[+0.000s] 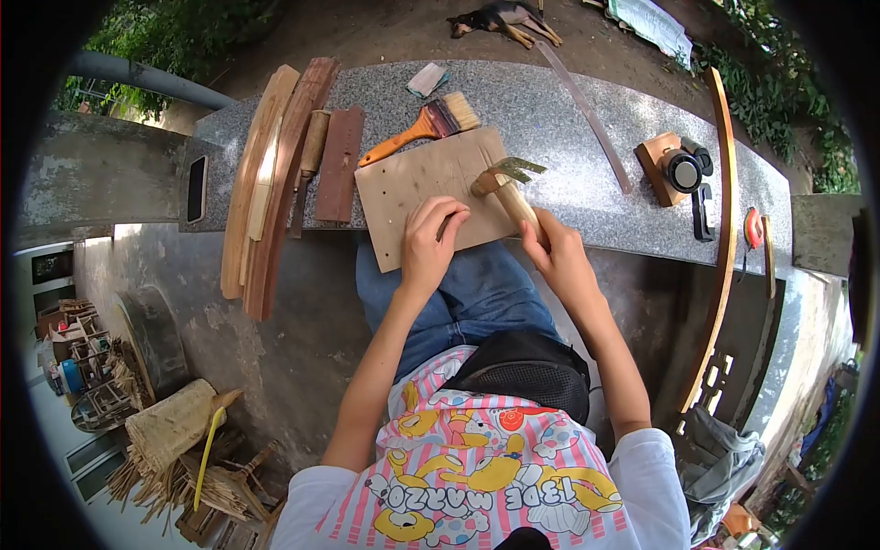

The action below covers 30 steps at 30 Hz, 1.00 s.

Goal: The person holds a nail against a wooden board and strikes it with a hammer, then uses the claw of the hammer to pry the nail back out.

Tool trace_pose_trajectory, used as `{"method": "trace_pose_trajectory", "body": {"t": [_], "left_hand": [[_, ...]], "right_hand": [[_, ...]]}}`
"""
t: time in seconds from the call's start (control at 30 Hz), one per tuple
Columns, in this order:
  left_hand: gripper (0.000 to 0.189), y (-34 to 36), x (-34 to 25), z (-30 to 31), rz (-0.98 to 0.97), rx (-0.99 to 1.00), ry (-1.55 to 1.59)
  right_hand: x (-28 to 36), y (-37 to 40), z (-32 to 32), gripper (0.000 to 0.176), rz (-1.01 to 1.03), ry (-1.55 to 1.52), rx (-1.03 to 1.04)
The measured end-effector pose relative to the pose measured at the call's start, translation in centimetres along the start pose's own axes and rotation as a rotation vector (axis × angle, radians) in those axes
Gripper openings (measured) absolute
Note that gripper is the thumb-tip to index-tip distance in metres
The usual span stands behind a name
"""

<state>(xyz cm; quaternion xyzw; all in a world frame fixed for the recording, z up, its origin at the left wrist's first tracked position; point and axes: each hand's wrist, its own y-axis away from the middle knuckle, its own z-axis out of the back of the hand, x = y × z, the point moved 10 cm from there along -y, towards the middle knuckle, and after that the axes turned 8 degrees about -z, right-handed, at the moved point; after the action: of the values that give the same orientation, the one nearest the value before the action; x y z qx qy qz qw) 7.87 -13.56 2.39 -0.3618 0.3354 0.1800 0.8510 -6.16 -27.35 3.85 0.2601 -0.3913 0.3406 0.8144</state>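
We are sitting at a speckled granite surface (pixel 550 110) outdoors, looking down over our own arms. Our right hand (pixel 555 252) is wrapping tightly around the lower end of a wooden handle (pixel 513 200). This belongs to a pronged tool (pixel 509 171), whose greenish metal prongs are lying over the upper right corner of a wooden board (pixel 412 183). The tool is slanting up and to the left from our grip.

Our left hand (pixel 431 240) is resting on the near edge of the same board, just beside the right hand, with its fingers curled and the fingertips pressing on the wood. We cannot tell whether anything is pinched under them. The board is lying flat on the surface, and its near edge is hanging over our jeans-covered knees.

Just above the board, a paint brush (pixel 422 128) with an orange handle is lying touching its top edge, bristles pointing right. To the left, a bundle of long wooden slats (pixel 270 174) is leaning across the edge of the surface, with a dark reddish plank (pixel 339 165) between the slats and the board. A phone (pixel 196 188) is lying at the far left end.

To the right, a thin strip (pixel 587 115) is running diagonally across the granite. Beyond it, a wooden block (pixel 653 160) is carrying a black round part. A long curved wooden strip (pixel 724 229) is crossing the right end of the surface. A dog (pixel 500 18) is lying on the ground beyond the far edge.
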Motion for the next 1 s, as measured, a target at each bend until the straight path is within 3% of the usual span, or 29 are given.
{"method": "trace_pose_trajectory", "body": {"t": [0.23, 0.53, 1.0], "left_hand": [[0.012, -0.2, -0.8, 0.0, -0.029, 0.032, -0.067], [0.015, 0.1, -0.7, -0.1, -0.071, 0.017, -0.057], [0.019, 0.0, -0.8, 0.0, -0.079, 0.027, -0.038]], "right_hand": [[0.2, 0.2, -0.1, 0.027, -0.032, -0.004, 0.053], [3.4, 3.8, 1.1, 0.027, 0.133, 0.013, -0.030], [2.8, 3.7, 0.1, 0.028, 0.087, 0.091, 0.031]]}}
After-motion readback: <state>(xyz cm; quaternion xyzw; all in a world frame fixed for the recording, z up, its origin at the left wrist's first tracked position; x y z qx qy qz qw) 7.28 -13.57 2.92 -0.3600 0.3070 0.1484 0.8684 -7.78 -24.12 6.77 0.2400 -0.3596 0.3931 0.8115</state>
